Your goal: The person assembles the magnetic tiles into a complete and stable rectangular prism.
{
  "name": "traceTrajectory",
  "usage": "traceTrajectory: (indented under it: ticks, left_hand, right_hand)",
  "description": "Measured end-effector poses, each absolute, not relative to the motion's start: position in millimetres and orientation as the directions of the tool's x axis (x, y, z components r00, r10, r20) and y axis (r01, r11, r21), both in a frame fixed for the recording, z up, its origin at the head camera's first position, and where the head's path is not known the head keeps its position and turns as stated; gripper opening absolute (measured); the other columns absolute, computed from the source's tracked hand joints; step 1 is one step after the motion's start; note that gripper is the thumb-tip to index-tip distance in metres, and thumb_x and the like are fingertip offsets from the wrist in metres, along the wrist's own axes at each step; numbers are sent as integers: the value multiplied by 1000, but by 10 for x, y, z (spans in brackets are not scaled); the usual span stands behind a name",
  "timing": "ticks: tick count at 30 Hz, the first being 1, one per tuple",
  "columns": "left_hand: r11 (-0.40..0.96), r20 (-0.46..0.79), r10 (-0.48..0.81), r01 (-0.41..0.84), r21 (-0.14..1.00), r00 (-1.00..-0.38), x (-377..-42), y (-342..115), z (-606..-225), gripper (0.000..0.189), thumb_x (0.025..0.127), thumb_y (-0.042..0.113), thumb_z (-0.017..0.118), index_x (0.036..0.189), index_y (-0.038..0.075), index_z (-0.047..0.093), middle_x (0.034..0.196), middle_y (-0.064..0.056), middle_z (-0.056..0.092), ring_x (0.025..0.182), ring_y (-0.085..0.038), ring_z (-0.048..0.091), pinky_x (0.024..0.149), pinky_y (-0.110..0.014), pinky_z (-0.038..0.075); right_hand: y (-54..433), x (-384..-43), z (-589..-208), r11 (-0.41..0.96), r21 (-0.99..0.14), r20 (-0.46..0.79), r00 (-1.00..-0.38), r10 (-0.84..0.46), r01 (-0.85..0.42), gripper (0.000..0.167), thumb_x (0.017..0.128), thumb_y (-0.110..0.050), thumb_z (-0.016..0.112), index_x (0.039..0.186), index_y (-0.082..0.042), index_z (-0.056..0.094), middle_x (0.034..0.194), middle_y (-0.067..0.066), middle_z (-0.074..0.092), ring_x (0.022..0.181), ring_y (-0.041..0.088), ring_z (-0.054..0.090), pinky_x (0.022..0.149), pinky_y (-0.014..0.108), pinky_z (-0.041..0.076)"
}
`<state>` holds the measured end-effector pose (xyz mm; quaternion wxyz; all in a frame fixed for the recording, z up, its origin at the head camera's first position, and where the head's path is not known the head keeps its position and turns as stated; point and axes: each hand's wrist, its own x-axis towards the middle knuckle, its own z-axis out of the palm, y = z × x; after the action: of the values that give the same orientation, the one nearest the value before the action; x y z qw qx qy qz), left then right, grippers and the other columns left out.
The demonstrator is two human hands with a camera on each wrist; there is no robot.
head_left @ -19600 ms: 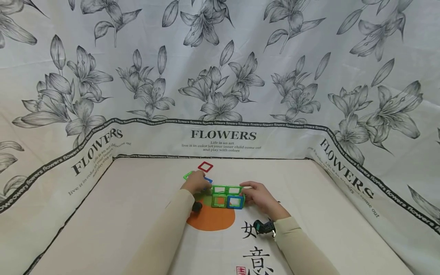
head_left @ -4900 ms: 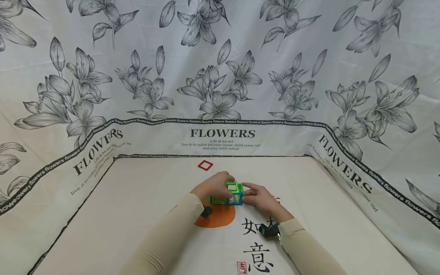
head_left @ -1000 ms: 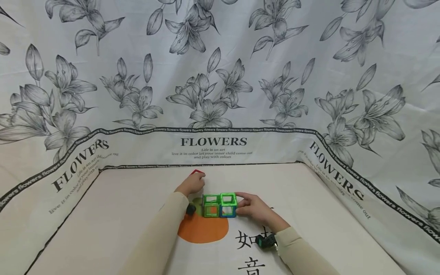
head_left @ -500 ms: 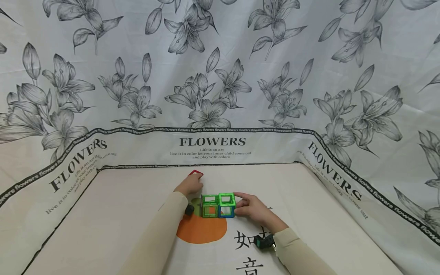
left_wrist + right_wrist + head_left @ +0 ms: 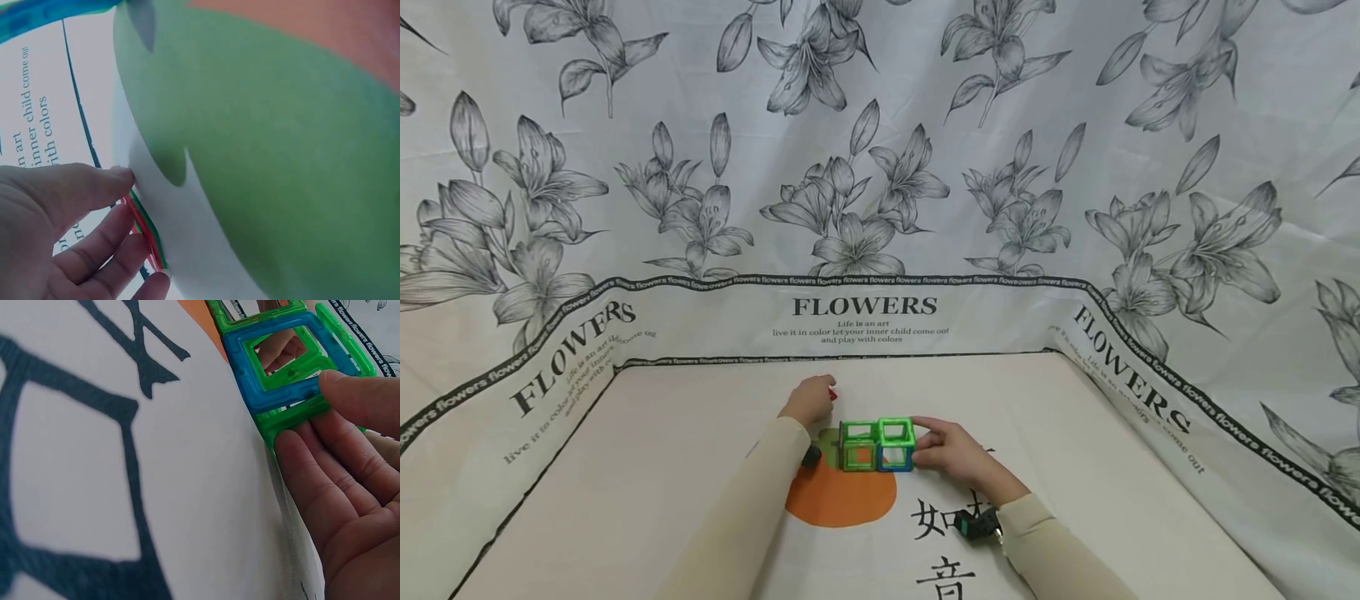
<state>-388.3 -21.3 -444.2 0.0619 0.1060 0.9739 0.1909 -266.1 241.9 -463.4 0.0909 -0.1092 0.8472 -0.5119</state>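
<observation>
My left hand (image 5: 808,402) is at the back left of the two-cube frame. In the left wrist view, its thumb and fingers pinch a magnetic tile (image 5: 147,229), seen edge-on with red and green along its edge. Only a small red bit shows in the head view. My right hand (image 5: 957,456) grips the right end of the block of green and blue magnetic tiles (image 5: 877,447), two open cubes side by side on the cloth. In the right wrist view, the thumb presses by the blue tile (image 5: 242,372), with fingers along the green lower edge.
The white tablecloth (image 5: 647,467) carries a printed orange shape (image 5: 842,500) and black characters (image 5: 936,521). Flower-printed curtains (image 5: 865,317) close off the back and both sides. A blue-green tile edge (image 5: 56,17) crosses the left wrist view's upper left corner.
Left hand has drawn the red tile off its spot at the back, towards me. Earlier, green and blue tiles beside the left hand joined the block. Right hand stays at the block.
</observation>
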Motion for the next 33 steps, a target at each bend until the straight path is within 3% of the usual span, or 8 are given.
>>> traceTrajectory:
  ticks: [7, 10, 16, 20, 27, 33]
  left_hand:
    - [902, -93, 218, 164, 400, -972, -3874, -269, -4435, 31, 91, 9, 60, 122, 5, 62, 108, -10, 67, 86, -22, 56, 79, -37, 50]
    - [900, -109, 209, 147, 411, -972, -3855, -286, -4441, 38, 88, 10, 64, 125, 5, 56, 104, -11, 66, 84, -22, 56, 78, -37, 50]
    - [892, -122, 189, 118, 436, -974, -3821, -308, -4454, 60, 83, 13, 68, 137, 9, 41, 104, -11, 64, 86, -23, 57, 82, -39, 50]
    - [904, -107, 223, 165, 395, -969, -3830, -308, -4435, 52, 87, 17, 62, 136, 7, 47, 111, -11, 65, 93, -22, 58, 89, -41, 50]
    - [896, -82, 303, 255, 365, -949, -3822, -333, -4325, 34, 94, 15, 48, 124, 8, 64, 127, -10, 62, 122, -27, 54, 104, -46, 44]
    - [884, -68, 339, 293, 365, -938, -3838, -391, -4266, 30, 93, 12, 47, 115, 6, 67, 118, -11, 64, 110, -25, 58, 100, -42, 47]
  right_hand:
    - [2416, -2678, -4632, 447, -889, -39, -958, -284, -96, 67, 87, -15, 71, 146, -10, 41, 100, 6, 72, 85, 15, 64, 75, 26, 52]
    - [2416, -2674, -4644, 439, -894, -44, -957, -286, -91, 67, 87, -14, 71, 147, -10, 41, 100, 6, 72, 85, 15, 64, 75, 26, 52]
    - [2414, -2647, -4669, 429, -900, -53, -953, -297, -83, 68, 87, -14, 71, 147, -9, 40, 101, 8, 71, 86, 16, 63, 75, 27, 52]
    - [2426, -2646, -4679, 431, -898, -51, -955, -291, -84, 68, 86, -15, 71, 147, -10, 41, 100, 7, 71, 86, 16, 63, 76, 28, 52]
    - [2421, -2646, -4635, 458, -884, -45, -959, -281, -93, 68, 86, -17, 72, 146, -11, 42, 99, 4, 71, 85, 17, 63, 75, 29, 50]
    - [2431, -2650, -4625, 463, -881, -41, -958, -285, -101, 68, 86, -17, 72, 146, -10, 42, 98, 4, 71, 84, 17, 62, 73, 30, 49]
